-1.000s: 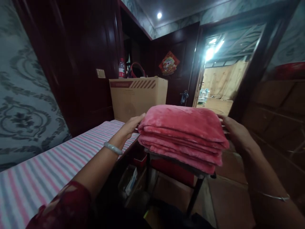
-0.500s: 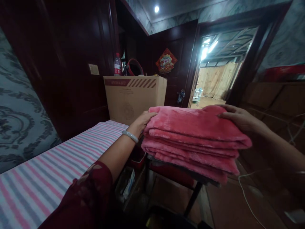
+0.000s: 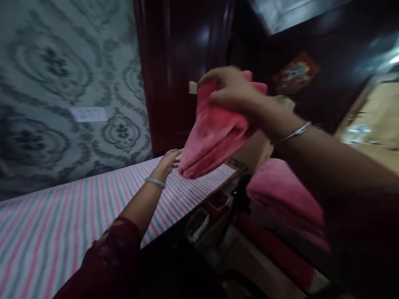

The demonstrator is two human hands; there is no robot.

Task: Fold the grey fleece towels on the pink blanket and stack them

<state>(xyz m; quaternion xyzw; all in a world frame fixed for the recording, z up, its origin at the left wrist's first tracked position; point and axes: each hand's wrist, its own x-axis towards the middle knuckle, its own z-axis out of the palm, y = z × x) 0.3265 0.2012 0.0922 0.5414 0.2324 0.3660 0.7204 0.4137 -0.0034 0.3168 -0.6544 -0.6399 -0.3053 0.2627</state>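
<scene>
My right hand grips the top of a folded pink fleece blanket and holds it in the air over the edge of the striped bed. The blanket hangs down from my fingers. My left hand reaches out beneath it, fingers spread, close to the blanket's lower end; contact is unclear in the blur. More folded pink blankets stay stacked on a stand at the lower right.
A cardboard box stands behind the lifted blanket. Patterned wallpaper and a dark wooden door rise beyond the bed. Under the bed's edge sit a small bin and red items.
My right hand has lifted one folded blanket off the stack and swung it left toward the bed. My left hand has left the stack and stretched out below it. The view turned left.
</scene>
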